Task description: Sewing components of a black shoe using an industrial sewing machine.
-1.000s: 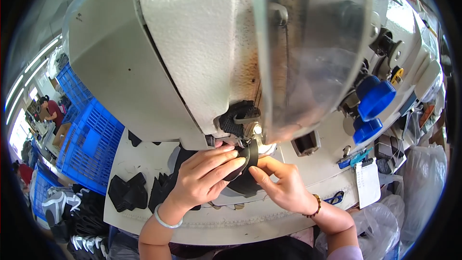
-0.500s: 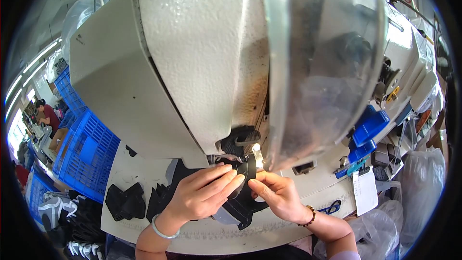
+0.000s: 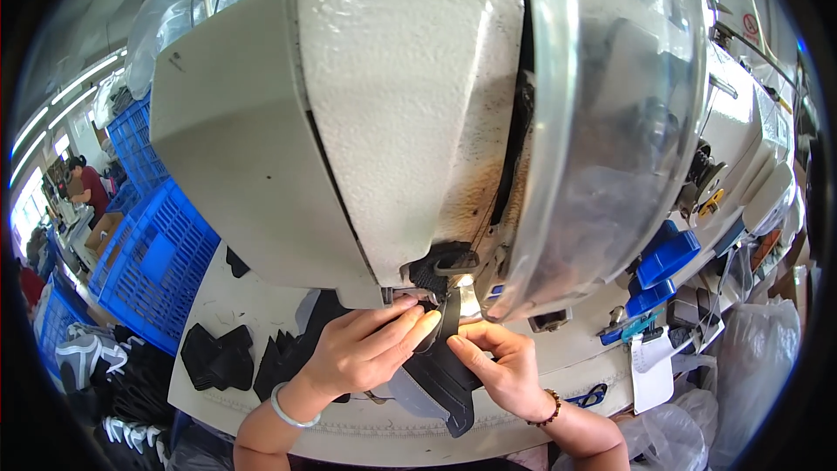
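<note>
Item: black flexible shoe-upper piece, of leather-like sheet with a curved outline. Location: near centre of the white bench, its far end turned up as a narrow strap under the needle area of the large cream-grey industrial sewing machine. The wider near part lies flat on the bench between the two wrists.

Left hand: fingers extended and closed together, pressing the piece from the left just below the machine's foot; a thin pale bangle sits at the wrist. Grip is a flat pinch on the piece's edge, not a fist.

Right hand: thumb and forefinger nipped on the right edge of the upturned strap, other fingers curled; a beaded bracelet sits at the wrist.

Handling, judged: light, soft, and limp enough to fold under its own weight. The surface looks smooth and may slide under the foot, so it is best held at both edges close to the needle and kept taut. Fingertips are very near the needle.

Surrounding stock: a stack of black cut pieces on the bench, left. Blue slatted plastic crates stand far left. Blue plastic parts bins sit on the right. A clear curved plastic guard fronts the machine head, which is textured and soiled dark along one seam.
</note>
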A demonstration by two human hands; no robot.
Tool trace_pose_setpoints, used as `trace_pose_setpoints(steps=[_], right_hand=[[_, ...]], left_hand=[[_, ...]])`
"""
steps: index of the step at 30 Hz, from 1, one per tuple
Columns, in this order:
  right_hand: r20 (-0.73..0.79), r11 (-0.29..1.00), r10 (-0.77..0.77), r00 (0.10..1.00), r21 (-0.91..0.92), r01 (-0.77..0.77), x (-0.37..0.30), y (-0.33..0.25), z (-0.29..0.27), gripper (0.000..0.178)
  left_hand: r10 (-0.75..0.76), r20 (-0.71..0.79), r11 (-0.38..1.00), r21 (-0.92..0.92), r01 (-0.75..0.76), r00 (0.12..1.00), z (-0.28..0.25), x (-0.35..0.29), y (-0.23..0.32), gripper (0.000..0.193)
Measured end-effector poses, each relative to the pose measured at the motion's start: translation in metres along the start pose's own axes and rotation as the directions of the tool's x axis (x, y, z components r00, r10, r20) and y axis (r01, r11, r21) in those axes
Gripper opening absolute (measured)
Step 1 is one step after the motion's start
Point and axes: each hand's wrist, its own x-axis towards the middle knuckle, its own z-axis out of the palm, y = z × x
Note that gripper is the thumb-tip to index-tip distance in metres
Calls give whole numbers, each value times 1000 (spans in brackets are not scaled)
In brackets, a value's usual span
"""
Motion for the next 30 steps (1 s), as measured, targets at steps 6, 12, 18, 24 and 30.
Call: trace_pose_setpoints(steps=[6,12,18,24,30], right_hand=[[-5,998,-11,1000,-68,11,1,1,-2,18],[-28,997,80,996,-4,-80,2,-9,-6,15],[-2,991,129,992,-33,-129,6,-13,-11,17],[118,969,182,976,146,-198,11,-16,-16,20],[140,986,165,976,-1,-166,15,-22,-22,19]], left_hand=[[13,-38,1000,21,-12,999,1,2,3,23],[6,30,991,132,-10,1000,1,2,14,23],[-6,-62,1000,28,7,998,9,-5,10,30],[-48,154,951,-295,92,987,-9,-16,3,46],[14,9,988,-153,-12,1000,4,-14,4,35]])
